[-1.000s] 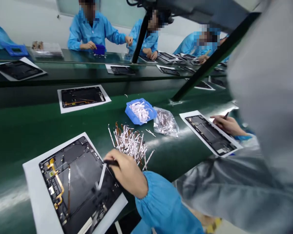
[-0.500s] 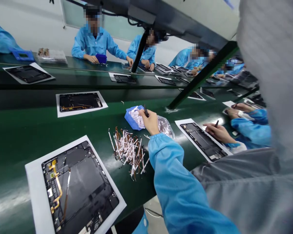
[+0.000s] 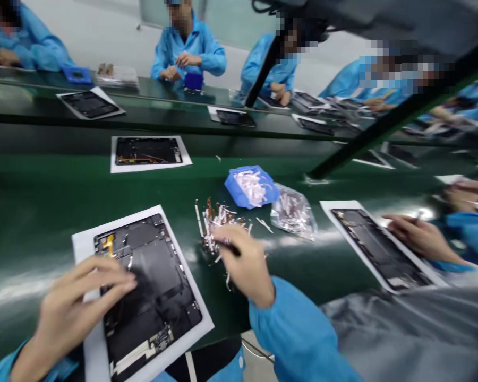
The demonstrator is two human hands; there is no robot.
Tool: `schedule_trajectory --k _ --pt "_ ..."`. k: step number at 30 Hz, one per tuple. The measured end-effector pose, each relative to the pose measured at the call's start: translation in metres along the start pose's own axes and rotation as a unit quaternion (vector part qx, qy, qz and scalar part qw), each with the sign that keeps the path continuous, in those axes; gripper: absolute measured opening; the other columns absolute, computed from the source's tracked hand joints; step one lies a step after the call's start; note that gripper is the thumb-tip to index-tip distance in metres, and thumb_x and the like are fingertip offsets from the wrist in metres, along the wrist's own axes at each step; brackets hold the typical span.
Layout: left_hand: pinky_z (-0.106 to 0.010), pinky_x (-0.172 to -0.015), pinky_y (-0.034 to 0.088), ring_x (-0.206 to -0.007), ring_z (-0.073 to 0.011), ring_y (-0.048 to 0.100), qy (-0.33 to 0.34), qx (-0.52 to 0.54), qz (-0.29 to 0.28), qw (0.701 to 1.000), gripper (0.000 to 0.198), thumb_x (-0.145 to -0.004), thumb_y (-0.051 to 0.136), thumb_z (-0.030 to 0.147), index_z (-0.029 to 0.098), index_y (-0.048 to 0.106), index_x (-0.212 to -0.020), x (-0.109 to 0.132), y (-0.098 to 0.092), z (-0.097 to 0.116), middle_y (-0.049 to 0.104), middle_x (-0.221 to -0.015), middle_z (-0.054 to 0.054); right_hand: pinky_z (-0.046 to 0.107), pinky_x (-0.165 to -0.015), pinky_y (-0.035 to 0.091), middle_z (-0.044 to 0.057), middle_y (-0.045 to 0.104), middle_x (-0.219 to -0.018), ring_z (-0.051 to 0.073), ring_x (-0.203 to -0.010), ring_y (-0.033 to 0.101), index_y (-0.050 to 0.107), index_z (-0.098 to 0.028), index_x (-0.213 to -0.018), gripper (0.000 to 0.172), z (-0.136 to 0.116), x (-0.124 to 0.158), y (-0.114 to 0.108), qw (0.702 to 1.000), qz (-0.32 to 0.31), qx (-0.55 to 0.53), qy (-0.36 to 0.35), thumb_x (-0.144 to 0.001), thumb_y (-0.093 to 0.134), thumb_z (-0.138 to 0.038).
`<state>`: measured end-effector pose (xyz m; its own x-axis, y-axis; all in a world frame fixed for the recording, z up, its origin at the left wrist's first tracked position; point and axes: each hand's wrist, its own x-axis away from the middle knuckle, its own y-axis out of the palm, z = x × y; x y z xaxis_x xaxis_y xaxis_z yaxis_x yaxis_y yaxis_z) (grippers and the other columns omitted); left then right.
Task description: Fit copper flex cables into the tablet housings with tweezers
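Note:
My left hand (image 3: 83,300) is over the left side of an opened tablet housing (image 3: 151,276), thumb and fingertips drawn together; whatever they pinch is hidden. A thin flex cable (image 3: 130,260) shows just beyond the fingertips, with a yellow flex cable (image 3: 110,245) near the housing's top left corner. A white sheet (image 3: 79,241) lies under the housing. My right hand (image 3: 249,265) is closed around a slim black tool (image 3: 229,246), its tip blurred. That hand is over the near side of a pile of white-and-brown strips (image 3: 207,223), partly covering it.
Behind the pile stands a blue tray (image 3: 239,196) of white strips, beside a clear plastic bag (image 3: 292,212). Another housing (image 3: 149,151) lies farther back. At right, a co-worker's hand (image 3: 422,239) is near a housing (image 3: 376,244). A dark slanted post (image 3: 366,127) rises from the green bench.
My left hand has come into view over the tablet housing. My right hand has moved from the blue tray back toward me, to the strip pile. The view has shifted.

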<state>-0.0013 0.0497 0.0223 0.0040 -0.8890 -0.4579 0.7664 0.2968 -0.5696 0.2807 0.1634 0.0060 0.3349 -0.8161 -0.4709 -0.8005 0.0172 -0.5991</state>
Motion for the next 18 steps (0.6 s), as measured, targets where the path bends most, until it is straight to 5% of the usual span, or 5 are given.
schedule_trajectory --k 5,11,18 --pt "-0.029 -0.08 0.053 -0.088 -0.0163 0.066 -0.072 -0.008 -0.066 0.995 0.011 -0.087 0.068 0.035 0.025 0.07 -0.083 -0.026 0.023 -0.042 0.07 -0.09 0.0 0.027 -0.087 0.058 0.004 0.068 -0.128 0.018 -0.101 0.071 0.065 -0.018 -0.121 0.033 -0.03 0.06 0.046 0.976 -0.188 -0.017 -0.108 -0.095 0.049 -0.008" --pt "-0.039 -0.095 0.044 -0.106 -0.0213 0.06 -0.122 -0.051 -0.114 0.985 0.015 -0.092 0.061 0.036 0.023 0.066 -0.088 -0.02 0.036 -0.057 0.065 -0.108 -0.004 0.03 -0.076 0.06 0.001 0.066 -0.131 0.017 -0.089 0.074 0.067 -0.017 -0.119 0.042 -0.021 0.068 0.054 0.968 -0.209 0.018 -0.139 -0.089 0.042 0.0" --pt "-0.041 -0.095 0.039 -0.109 -0.0228 0.056 -0.13 -0.094 -0.145 0.976 0.013 -0.096 0.055 0.033 0.024 0.062 -0.09 -0.019 0.039 -0.054 0.061 -0.112 -0.003 0.03 -0.073 0.06 0.001 0.063 -0.134 0.017 -0.087 0.073 0.067 -0.015 -0.119 0.045 -0.023 0.067 0.052 0.965 -0.223 0.022 -0.135 -0.085 0.042 0.003"
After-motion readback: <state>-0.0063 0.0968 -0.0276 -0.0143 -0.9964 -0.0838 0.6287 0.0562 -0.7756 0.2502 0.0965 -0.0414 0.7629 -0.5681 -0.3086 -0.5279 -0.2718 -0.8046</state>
